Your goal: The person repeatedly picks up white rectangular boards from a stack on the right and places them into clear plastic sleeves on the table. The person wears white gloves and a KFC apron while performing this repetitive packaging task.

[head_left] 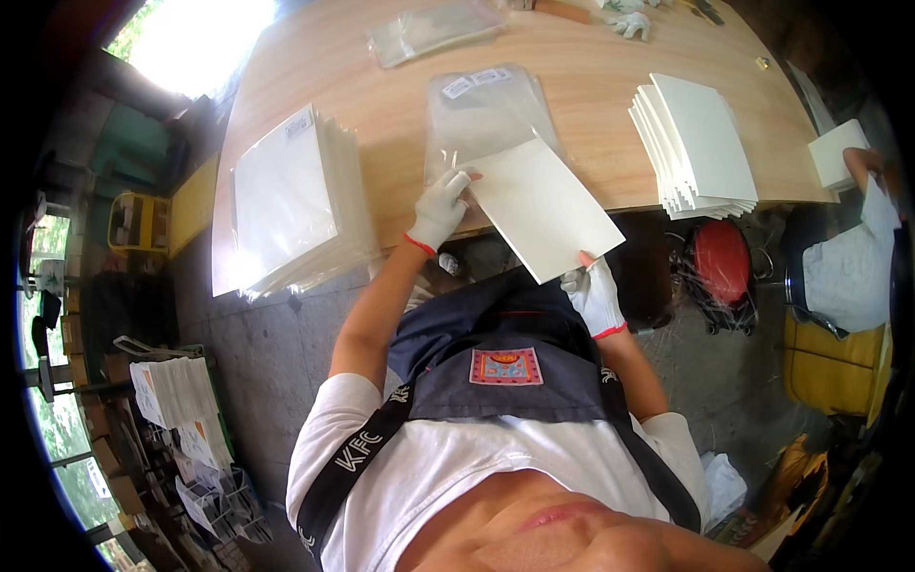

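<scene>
A white rectangular board [548, 212] is tilted between my two gloved hands at the table's near edge. My left hand [440, 210], in a white glove with a red cuff, is closed at the board's upper left corner. My right hand [597, 294], gloved alike, pinches its lower right edge. The board's far end overlaps a stack of clear plastic bags [496, 110] with a printed label. Whether that end is inside a bag I cannot tell. On the left lies a stack of boards in clear bags [284, 195]; on the right, a stack of bare white boards [696, 143].
The wooden table [400, 105] also bears more clear bags [434, 33] and a white glove [629, 24] at its far side. A red-seated stool [720, 262] stands below its right edge. Another person [848, 253] is at the far right. Piled boards [176, 391] stand lower left.
</scene>
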A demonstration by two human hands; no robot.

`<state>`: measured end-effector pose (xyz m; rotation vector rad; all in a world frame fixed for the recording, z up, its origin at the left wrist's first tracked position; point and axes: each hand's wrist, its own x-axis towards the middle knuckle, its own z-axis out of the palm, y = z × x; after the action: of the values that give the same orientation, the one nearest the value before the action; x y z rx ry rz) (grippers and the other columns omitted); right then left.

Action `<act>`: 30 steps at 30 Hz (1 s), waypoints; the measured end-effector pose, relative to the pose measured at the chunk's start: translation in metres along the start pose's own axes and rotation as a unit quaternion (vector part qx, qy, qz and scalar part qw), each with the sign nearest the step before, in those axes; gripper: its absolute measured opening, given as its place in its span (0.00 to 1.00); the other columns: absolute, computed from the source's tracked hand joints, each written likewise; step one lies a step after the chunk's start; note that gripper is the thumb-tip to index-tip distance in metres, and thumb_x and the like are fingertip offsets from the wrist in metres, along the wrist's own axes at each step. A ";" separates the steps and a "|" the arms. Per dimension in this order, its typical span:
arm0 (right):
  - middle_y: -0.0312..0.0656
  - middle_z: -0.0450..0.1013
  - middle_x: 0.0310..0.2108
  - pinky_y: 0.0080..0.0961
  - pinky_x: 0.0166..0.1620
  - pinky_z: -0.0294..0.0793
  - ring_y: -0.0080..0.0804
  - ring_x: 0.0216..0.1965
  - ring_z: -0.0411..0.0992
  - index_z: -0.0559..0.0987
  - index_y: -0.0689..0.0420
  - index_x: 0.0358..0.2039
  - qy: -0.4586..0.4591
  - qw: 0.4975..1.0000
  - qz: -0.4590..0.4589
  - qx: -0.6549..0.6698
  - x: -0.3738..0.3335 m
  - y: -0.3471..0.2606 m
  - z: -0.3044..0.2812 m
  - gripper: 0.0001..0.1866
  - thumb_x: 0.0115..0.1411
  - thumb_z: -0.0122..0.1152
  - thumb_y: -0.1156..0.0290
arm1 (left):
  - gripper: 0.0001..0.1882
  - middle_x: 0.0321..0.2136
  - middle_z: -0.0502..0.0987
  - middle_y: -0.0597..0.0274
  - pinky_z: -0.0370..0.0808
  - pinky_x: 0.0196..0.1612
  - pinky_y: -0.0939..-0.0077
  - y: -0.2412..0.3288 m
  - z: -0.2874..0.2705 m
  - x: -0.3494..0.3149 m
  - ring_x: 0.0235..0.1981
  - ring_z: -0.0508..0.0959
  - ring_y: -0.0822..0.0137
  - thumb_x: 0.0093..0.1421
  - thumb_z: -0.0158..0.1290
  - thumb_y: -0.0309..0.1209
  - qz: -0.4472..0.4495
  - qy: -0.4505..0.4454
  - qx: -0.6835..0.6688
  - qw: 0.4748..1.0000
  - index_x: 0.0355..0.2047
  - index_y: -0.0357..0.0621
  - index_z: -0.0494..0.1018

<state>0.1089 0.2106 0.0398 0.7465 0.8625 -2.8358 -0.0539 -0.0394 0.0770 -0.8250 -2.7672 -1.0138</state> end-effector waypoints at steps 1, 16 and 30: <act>0.42 0.69 0.26 0.20 0.16 0.67 0.28 0.16 0.67 0.66 0.58 0.45 -0.023 1.000 -0.005 0.004 -0.001 0.001 0.001 0.13 0.60 0.48 0.69 | 0.21 0.36 0.74 0.64 0.73 0.33 0.74 0.008 0.009 -0.006 0.31 0.75 0.66 0.50 0.45 0.19 -0.056 0.089 -0.102 0.989 0.44 0.49 0.69; 0.48 0.72 0.34 0.34 0.28 0.81 0.39 0.27 0.76 0.64 0.59 0.48 -0.019 0.995 0.028 -0.090 0.002 0.018 0.025 0.14 0.62 0.47 0.70 | 0.13 0.30 0.76 0.60 0.73 0.25 0.79 0.016 0.120 -0.091 0.24 0.74 0.73 0.63 0.45 0.33 -0.295 0.060 -0.592 0.748 0.42 0.36 0.69; 0.39 0.74 0.27 0.19 0.26 0.72 0.23 0.23 0.73 0.71 0.57 0.46 -0.172 0.902 0.013 -0.395 0.019 0.036 0.059 0.14 0.64 0.45 0.66 | 0.17 0.39 0.75 0.59 0.76 0.32 0.76 0.003 0.060 -0.108 0.31 0.77 0.69 0.60 0.49 0.40 -0.419 0.004 -0.560 0.715 0.43 0.41 0.67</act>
<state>0.0743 0.1490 0.0553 0.1341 1.7093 -2.1485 0.0461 -0.0494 0.0048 0.6227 -2.1722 -2.8800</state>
